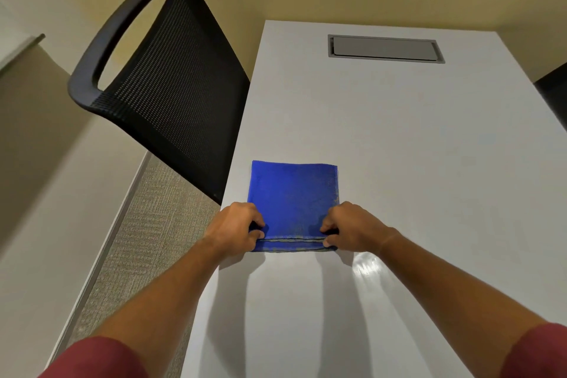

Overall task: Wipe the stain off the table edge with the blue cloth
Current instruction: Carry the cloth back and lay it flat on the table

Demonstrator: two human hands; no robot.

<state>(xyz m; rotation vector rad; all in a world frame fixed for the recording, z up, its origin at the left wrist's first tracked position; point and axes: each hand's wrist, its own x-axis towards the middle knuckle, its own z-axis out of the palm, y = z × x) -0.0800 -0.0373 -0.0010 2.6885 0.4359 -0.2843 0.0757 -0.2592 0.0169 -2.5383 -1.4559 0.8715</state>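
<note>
A folded blue cloth point(293, 196) lies flat on the white table point(414, 163), close to the table's left edge. My left hand point(237, 228) pinches the cloth's near left corner. My right hand point(349, 230) pinches its near right corner. Both grips hold the layered near edge, which shows pale stitched hems. I cannot make out a stain on the table edge from here.
A black mesh office chair point(162, 86) stands against the table's left edge, just beyond the cloth. A grey cable hatch point(385, 48) is set in the far tabletop. Carpet and a pale partition lie to the left. A dark object point(555, 92) sits at the right edge.
</note>
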